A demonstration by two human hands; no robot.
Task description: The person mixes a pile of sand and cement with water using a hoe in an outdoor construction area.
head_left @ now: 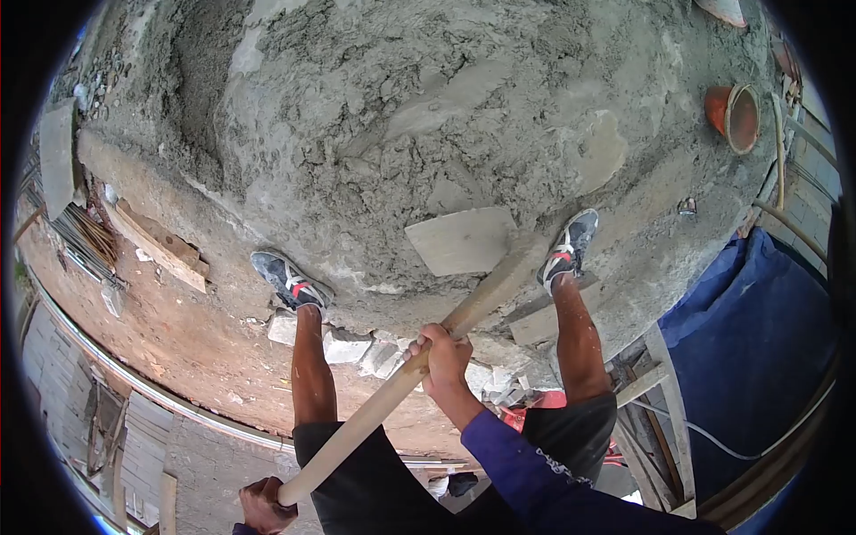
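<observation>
A long wooden handle runs from the bottom left up to a flat, mortar-coated hoe blade. The blade rests on a big pile of wet grey mortar. My right hand, in a blue sleeve, grips the handle at mid-length. My left hand grips the handle's near end at the bottom edge of the view. My two feet in dark sneakers stand at the pile's near edge, one left of the blade and one right of it.
An orange bucket lies on its side at the far right of the pile. A blue tarp covers the right side. Broken blocks lie between my legs. Wooden planks and steel rods lie on the reddish ground to the left.
</observation>
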